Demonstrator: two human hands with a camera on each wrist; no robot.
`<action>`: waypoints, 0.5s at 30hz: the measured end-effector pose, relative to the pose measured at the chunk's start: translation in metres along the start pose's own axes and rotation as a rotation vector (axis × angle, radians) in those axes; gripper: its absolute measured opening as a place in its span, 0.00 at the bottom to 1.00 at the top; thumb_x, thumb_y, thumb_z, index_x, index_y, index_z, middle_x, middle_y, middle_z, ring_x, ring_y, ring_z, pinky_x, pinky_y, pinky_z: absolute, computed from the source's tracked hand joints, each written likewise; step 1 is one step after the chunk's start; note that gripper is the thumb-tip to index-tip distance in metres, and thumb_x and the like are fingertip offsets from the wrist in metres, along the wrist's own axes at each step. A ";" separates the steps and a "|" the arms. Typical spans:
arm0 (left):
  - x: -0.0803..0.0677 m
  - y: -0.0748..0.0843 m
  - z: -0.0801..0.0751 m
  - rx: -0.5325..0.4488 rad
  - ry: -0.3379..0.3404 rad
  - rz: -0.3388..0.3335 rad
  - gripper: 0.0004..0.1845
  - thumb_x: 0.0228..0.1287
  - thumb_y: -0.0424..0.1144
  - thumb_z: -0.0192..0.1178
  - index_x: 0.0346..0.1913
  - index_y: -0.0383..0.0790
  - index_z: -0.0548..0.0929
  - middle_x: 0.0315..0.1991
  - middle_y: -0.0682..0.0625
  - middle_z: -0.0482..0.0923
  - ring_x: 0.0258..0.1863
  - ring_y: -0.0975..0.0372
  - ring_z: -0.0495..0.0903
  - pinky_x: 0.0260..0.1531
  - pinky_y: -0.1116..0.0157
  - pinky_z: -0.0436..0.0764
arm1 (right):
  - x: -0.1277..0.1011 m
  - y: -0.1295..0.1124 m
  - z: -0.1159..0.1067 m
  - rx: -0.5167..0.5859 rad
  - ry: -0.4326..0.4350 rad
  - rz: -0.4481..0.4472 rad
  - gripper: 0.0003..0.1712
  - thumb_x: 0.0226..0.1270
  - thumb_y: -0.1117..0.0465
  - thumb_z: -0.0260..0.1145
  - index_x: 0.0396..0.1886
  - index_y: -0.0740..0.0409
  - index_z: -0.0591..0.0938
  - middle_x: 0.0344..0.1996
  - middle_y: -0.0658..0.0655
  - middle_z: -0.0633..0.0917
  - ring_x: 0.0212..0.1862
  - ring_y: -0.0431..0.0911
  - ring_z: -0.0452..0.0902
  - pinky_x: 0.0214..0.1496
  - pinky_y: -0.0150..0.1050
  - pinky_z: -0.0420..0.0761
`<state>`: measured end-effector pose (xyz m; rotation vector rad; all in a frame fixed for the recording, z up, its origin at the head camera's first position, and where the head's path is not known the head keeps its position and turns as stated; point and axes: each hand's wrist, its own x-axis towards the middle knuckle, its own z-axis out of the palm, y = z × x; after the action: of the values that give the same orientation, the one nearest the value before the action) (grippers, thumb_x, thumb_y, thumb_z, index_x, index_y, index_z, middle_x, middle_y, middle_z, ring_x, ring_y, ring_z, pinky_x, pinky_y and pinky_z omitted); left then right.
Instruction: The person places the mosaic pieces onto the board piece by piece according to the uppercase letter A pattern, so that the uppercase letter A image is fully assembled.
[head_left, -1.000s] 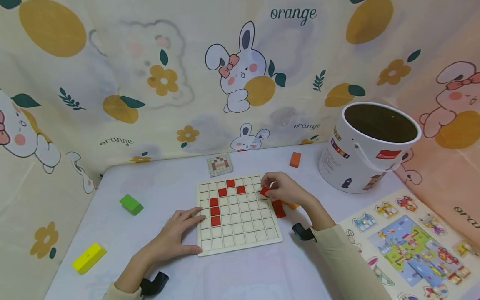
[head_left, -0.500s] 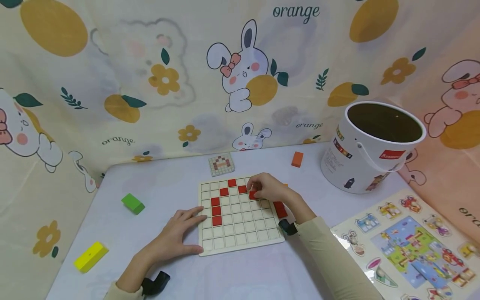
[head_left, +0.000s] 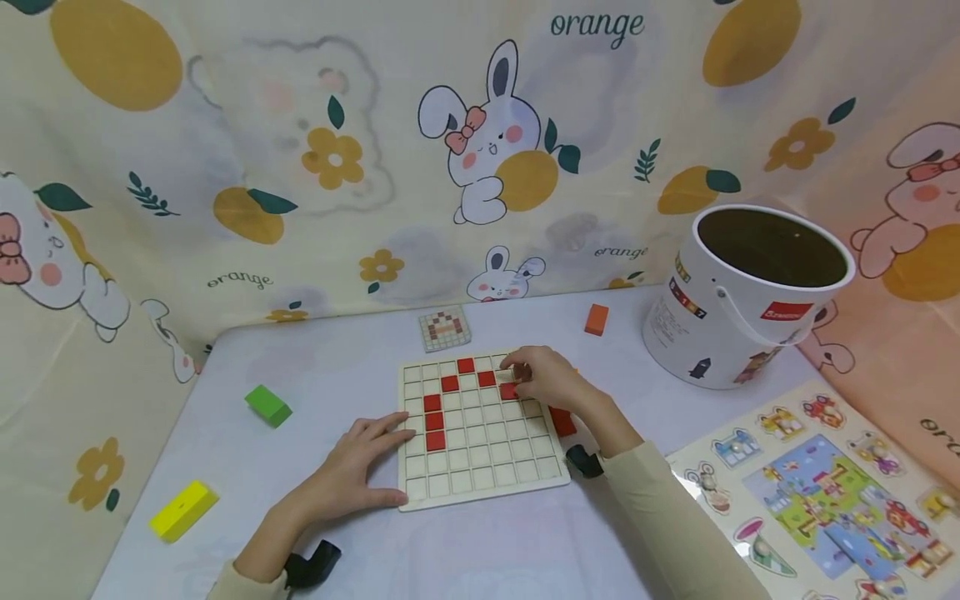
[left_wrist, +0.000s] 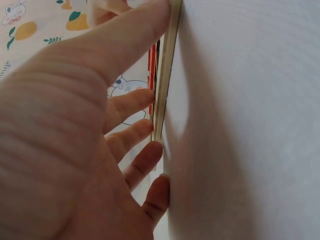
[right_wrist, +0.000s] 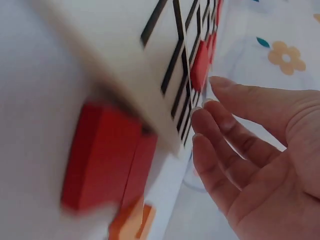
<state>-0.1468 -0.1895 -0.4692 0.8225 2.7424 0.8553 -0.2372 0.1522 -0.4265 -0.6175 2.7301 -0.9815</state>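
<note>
Across the white table point(head_left: 480, 550), a yellow block point(head_left: 183, 511) lies nearest at left. Beside it the left hand point(head_left: 348, 468), fingers straight and spread, touches the left edge of a gridded board point(head_left: 487, 454). Farther up, the right hand point(head_left: 551, 379) holds its thumb and slightly bent fingers apart, close to a red block point(head_left: 508, 392) in a cell; contact is unclear. Beyond the board lie a small pattern card point(head_left: 445, 328) and an orange block point(head_left: 596, 319), before a rabbit-print curtain point(head_left: 322, 242).

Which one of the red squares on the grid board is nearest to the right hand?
The rightmost red square on the grid board, next to the right hand; the other six red squares lie farther left.
</note>
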 end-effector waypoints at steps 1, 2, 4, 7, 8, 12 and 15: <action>0.001 0.000 0.000 0.003 0.000 0.002 0.47 0.48 0.66 0.72 0.70 0.49 0.73 0.77 0.51 0.57 0.66 0.56 0.60 0.60 0.42 0.66 | -0.003 0.002 -0.002 0.005 0.013 0.001 0.19 0.61 0.72 0.70 0.53 0.63 0.84 0.37 0.55 0.83 0.40 0.47 0.75 0.43 0.40 0.78; 0.001 0.000 0.000 0.003 0.000 0.002 0.47 0.48 0.66 0.72 0.70 0.49 0.73 0.77 0.51 0.57 0.65 0.56 0.60 0.60 0.43 0.67 | -0.007 0.004 -0.005 0.018 0.027 -0.001 0.18 0.61 0.72 0.69 0.52 0.63 0.84 0.37 0.56 0.83 0.41 0.48 0.75 0.44 0.41 0.78; 0.002 0.000 0.001 0.002 -0.002 0.003 0.47 0.48 0.66 0.72 0.70 0.49 0.73 0.77 0.51 0.57 0.65 0.56 0.60 0.59 0.43 0.67 | -0.016 0.008 -0.011 0.059 0.043 0.012 0.17 0.63 0.72 0.68 0.52 0.65 0.84 0.38 0.57 0.83 0.42 0.49 0.76 0.44 0.42 0.78; 0.002 0.000 0.001 0.007 -0.005 0.001 0.47 0.48 0.66 0.72 0.70 0.49 0.73 0.77 0.51 0.57 0.65 0.57 0.60 0.59 0.43 0.67 | -0.030 0.017 -0.018 0.096 0.038 0.022 0.15 0.63 0.72 0.67 0.51 0.66 0.84 0.38 0.57 0.84 0.42 0.50 0.77 0.46 0.45 0.78; 0.002 -0.001 0.001 0.005 -0.006 -0.001 0.47 0.48 0.66 0.72 0.70 0.49 0.73 0.77 0.51 0.57 0.65 0.56 0.60 0.60 0.43 0.67 | -0.035 0.020 -0.020 0.110 0.032 0.031 0.16 0.63 0.72 0.67 0.51 0.66 0.84 0.40 0.57 0.84 0.43 0.50 0.77 0.48 0.46 0.79; 0.002 -0.001 0.001 0.010 0.004 -0.002 0.47 0.48 0.67 0.72 0.70 0.49 0.74 0.77 0.51 0.57 0.65 0.56 0.61 0.59 0.43 0.67 | -0.045 0.027 -0.016 0.116 0.011 0.016 0.20 0.64 0.72 0.67 0.56 0.65 0.82 0.53 0.60 0.83 0.56 0.56 0.76 0.60 0.55 0.74; 0.002 -0.001 0.002 0.005 0.003 0.001 0.47 0.48 0.67 0.72 0.70 0.49 0.74 0.77 0.51 0.58 0.65 0.56 0.61 0.59 0.43 0.68 | -0.052 0.022 -0.009 0.015 -0.013 -0.028 0.29 0.66 0.64 0.69 0.66 0.64 0.76 0.66 0.63 0.75 0.71 0.62 0.61 0.68 0.65 0.61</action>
<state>-0.1485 -0.1881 -0.4716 0.8244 2.7486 0.8511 -0.2004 0.1956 -0.4325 -0.6596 2.7075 -0.9999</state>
